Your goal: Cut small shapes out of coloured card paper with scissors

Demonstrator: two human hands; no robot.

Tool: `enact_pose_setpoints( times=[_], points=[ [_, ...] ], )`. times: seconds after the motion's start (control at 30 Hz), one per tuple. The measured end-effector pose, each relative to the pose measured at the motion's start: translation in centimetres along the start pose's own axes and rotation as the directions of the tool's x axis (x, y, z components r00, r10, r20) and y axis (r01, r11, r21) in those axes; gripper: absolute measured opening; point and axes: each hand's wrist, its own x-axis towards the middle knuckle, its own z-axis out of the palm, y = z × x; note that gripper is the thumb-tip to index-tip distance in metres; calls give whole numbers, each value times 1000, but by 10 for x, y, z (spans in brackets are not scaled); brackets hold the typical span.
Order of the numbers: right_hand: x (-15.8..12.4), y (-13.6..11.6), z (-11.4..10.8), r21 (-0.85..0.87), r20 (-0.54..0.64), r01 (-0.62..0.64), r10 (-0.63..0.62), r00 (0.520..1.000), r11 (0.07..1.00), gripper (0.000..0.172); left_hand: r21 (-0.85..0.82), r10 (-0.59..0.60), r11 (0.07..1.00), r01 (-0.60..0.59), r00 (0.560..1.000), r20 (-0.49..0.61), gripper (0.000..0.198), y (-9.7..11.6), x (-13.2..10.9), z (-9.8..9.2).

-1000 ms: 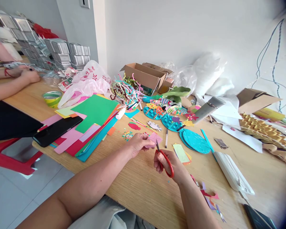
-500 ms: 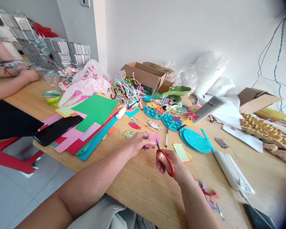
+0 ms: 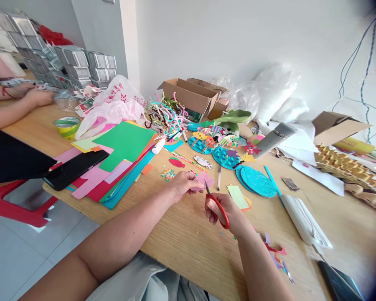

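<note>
My left hand (image 3: 185,186) pinches a small piece of pink paper (image 3: 207,178) that has thin drawn lines on it. My right hand (image 3: 221,209) grips red-handled scissors (image 3: 226,220), whose dark blades meet the paper's right-hand edge. Just beyond my left hand lie a red paper fish shape (image 3: 176,162) and a pile of tiny coloured paper bits (image 3: 168,175). A black-and-white fish cutout (image 3: 203,162) rests behind the pink paper, and a pen (image 3: 219,178) lies to its right. Pale green paper pieces (image 3: 238,197) sit beyond my right hand.
Coloured paper sheets (image 3: 125,142) and a black phone (image 3: 75,169) are stacked at left. Blue discs (image 3: 258,181) lie behind my right hand, near a white power strip (image 3: 307,221). Paper scraps (image 3: 277,251) lie at right. Another person's hands (image 3: 34,95) work at the far left.
The view has shifted slightly. The pink paper is turned a little and shows more of its surface above my left fingers; the scissors stay at its edge.
</note>
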Motion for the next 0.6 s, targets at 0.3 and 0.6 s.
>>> enact_pose_setpoints(
  times=[0.3, 0.6],
  points=[
    [1, 4, -3, -16, 28, 39, -38, 999, 999, 43, 64, 13, 998, -14, 1000, 13, 18, -4, 2, -3],
    [0, 4, -2, -44, 2, 36, -36, 999, 998, 45, 44, 8, 999, -9, 1000, 20, 20, -6, 4, -5]
  ],
)
